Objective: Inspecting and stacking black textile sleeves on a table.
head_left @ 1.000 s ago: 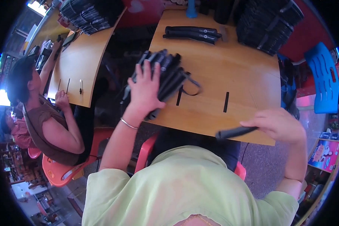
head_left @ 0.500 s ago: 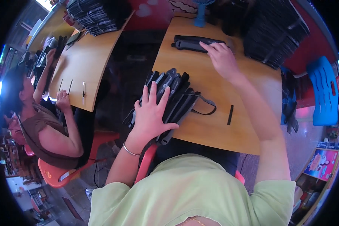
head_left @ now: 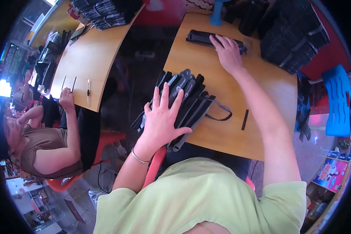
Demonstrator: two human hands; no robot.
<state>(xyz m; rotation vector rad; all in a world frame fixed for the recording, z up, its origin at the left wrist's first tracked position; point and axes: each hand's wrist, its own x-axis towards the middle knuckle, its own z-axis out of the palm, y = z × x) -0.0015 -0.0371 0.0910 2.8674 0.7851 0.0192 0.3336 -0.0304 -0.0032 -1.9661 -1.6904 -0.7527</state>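
Note:
My left hand [head_left: 160, 121] lies with fingers and thumb spread on a fanned pile of black and grey straps [head_left: 197, 113] at the table's near left edge. Its palm hides part of the pile. At the far side of the table, my right hand [head_left: 229, 54] rests on the right part of a flat black bundle [head_left: 201, 38], its fingers stretched out and not wrapped round it. What the bundle is made of is hard to make out. A strap loop [head_left: 224, 113] sticks out to the right of the pile.
A short black strip [head_left: 244, 119] lies on the wooden table [head_left: 265, 85]. Tall black stacks [head_left: 294, 43] stand back right, near a blue fan stand [head_left: 216, 17]. A co-worker [head_left: 52, 150] sits left at another table [head_left: 85, 58]. A blue chair [head_left: 336, 101] stands right.
The view has shifted slightly. Both my hands stay on the pile and the bundle. The co-worker has leaned back and drawn one arm in from the far side of their table.

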